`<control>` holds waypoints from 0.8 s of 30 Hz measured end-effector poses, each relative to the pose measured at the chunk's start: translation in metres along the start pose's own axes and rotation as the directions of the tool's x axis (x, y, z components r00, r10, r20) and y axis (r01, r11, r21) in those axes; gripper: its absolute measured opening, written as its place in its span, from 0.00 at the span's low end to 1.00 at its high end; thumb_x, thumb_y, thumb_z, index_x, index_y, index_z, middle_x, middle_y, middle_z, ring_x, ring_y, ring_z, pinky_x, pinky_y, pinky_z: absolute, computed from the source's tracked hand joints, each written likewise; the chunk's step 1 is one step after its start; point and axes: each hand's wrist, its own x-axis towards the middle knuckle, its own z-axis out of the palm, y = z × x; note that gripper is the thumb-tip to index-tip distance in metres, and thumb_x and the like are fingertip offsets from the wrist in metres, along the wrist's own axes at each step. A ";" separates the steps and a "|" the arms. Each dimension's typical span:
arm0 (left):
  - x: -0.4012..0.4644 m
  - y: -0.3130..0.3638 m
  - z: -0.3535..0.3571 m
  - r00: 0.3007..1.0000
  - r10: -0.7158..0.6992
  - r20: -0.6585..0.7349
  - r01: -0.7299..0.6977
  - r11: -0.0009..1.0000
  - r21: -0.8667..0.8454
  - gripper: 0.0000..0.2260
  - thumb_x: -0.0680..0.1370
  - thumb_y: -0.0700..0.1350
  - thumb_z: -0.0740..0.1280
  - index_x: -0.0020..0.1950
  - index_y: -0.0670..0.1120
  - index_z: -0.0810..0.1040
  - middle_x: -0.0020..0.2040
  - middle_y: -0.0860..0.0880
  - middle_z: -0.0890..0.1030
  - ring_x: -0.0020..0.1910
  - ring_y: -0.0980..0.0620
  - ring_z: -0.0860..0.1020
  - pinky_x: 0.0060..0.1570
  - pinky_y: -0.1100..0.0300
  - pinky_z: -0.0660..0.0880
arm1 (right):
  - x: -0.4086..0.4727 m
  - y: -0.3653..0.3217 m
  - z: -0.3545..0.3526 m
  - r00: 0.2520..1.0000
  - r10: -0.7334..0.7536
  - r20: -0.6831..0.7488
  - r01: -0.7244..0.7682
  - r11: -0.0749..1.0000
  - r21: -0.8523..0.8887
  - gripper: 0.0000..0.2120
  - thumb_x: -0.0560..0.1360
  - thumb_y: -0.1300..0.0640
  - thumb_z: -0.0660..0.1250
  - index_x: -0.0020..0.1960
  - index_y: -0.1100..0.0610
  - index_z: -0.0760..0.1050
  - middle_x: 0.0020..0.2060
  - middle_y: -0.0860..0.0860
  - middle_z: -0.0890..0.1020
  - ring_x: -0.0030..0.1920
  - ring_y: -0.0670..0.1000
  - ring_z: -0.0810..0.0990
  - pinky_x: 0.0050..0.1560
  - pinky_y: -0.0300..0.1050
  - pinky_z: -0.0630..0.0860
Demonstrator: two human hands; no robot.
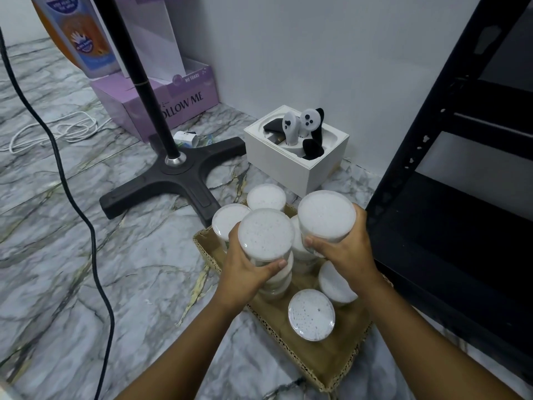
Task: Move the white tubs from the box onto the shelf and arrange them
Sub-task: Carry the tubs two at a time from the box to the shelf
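Head view, nearest first: a shallow brown cardboard box (314,356) sits on the marble floor (86,269), its right edge beside the black metal shelf (450,226). Round white lidded tubs remain in it, one (312,314) near the front, upright. Above the box, the left hand (245,269) has its fingers (278,265) wrapped around a white tub (266,234); the right hand (346,246) grasps another (326,212). Both tubs stand upright, long axis vertical, lids up. The shelf lies to the right, so the right hand is nearer; I judge its tub goes first.

Home storeroom corner: marble floor (86,255), black shelf (461,226), fan stand (173,174).
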 end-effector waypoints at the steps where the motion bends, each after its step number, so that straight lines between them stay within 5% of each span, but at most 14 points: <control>1: -0.002 0.005 -0.001 1.000 -0.005 -0.009 0.005 1.000 -0.003 0.45 0.57 0.59 0.80 0.69 0.58 0.62 0.65 0.58 0.70 0.66 0.60 0.70 0.66 0.50 0.72 | -0.004 -0.006 -0.002 1.000 -0.002 -0.008 0.002 1.000 -0.003 0.43 0.60 0.60 0.81 0.65 0.45 0.58 0.63 0.48 0.69 0.63 0.48 0.71 0.54 0.39 0.75; 8: -0.030 0.085 -0.026 0.995 -0.056 -0.083 0.052 0.998 -0.047 0.39 0.57 0.58 0.79 0.60 0.74 0.61 0.63 0.64 0.70 0.65 0.62 0.70 0.62 0.57 0.74 | -0.036 -0.086 -0.020 1.000 0.009 0.010 -0.010 0.999 0.038 0.49 0.56 0.51 0.82 0.70 0.49 0.60 0.65 0.47 0.70 0.65 0.44 0.71 0.58 0.36 0.75; 12: -0.057 0.155 -0.050 0.994 -0.066 -0.089 0.061 0.996 -0.060 0.44 0.59 0.53 0.82 0.68 0.65 0.61 0.66 0.61 0.70 0.66 0.61 0.70 0.64 0.54 0.73 | -0.062 -0.158 -0.031 0.998 0.061 0.017 -0.062 0.996 0.057 0.48 0.56 0.56 0.83 0.69 0.49 0.60 0.63 0.45 0.71 0.64 0.44 0.72 0.58 0.33 0.74; 16: -0.085 0.245 -0.071 0.991 -0.089 -0.098 0.081 0.993 -0.082 0.39 0.60 0.46 0.80 0.63 0.64 0.63 0.63 0.64 0.70 0.62 0.68 0.71 0.58 0.64 0.76 | -0.084 -0.239 -0.046 0.996 0.091 0.017 -0.092 0.995 0.045 0.45 0.58 0.63 0.82 0.66 0.44 0.61 0.62 0.42 0.71 0.65 0.44 0.71 0.59 0.33 0.72; 21: -0.118 0.370 -0.098 0.988 -0.088 -0.125 0.075 0.991 -0.110 0.37 0.63 0.39 0.79 0.62 0.60 0.63 0.61 0.61 0.70 0.56 0.75 0.71 0.47 0.76 0.73 | -0.120 -0.360 -0.082 0.994 0.101 0.036 -0.103 0.994 0.049 0.45 0.55 0.53 0.82 0.62 0.35 0.60 0.64 0.42 0.70 0.64 0.42 0.71 0.57 0.36 0.75; 24: -0.140 0.442 -0.113 0.990 -0.093 -0.103 0.080 0.989 -0.125 0.38 0.61 0.43 0.79 0.64 0.60 0.62 0.63 0.59 0.70 0.59 0.72 0.71 0.50 0.75 0.73 | -0.145 -0.431 -0.109 0.992 0.121 0.032 -0.122 0.991 0.055 0.46 0.55 0.53 0.83 0.63 0.36 0.60 0.64 0.43 0.69 0.63 0.37 0.70 0.52 0.28 0.74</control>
